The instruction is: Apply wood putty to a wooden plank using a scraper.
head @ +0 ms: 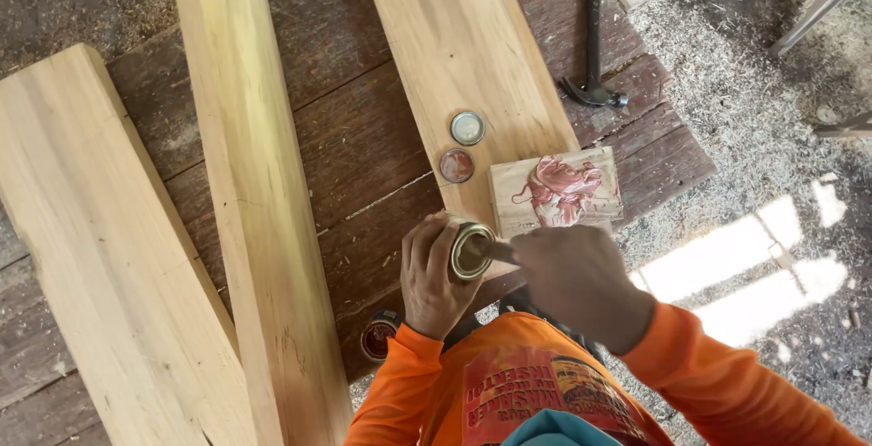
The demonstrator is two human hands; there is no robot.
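Note:
My left hand (434,273) wraps around a small open metal can (470,251), held tilted above the near end of a pale plank (472,55). My right hand (574,275) grips a thin stick (496,249) whose tip is inside the can's mouth. Just beyond the hands lies a small wooden board (599,166) smeared with pinkish-red paste (560,190). Two round lids lie on the plank, one silver (468,127) and one reddish (456,165). Both my sleeves are orange.
Two more pale planks (95,246) (250,173) lie to the left on a dark wooden platform (363,137). A claw hammer (593,46) rests at the platform's far right. Another small can (379,335) stands by my left wrist. Sawdust covers the ground on the right.

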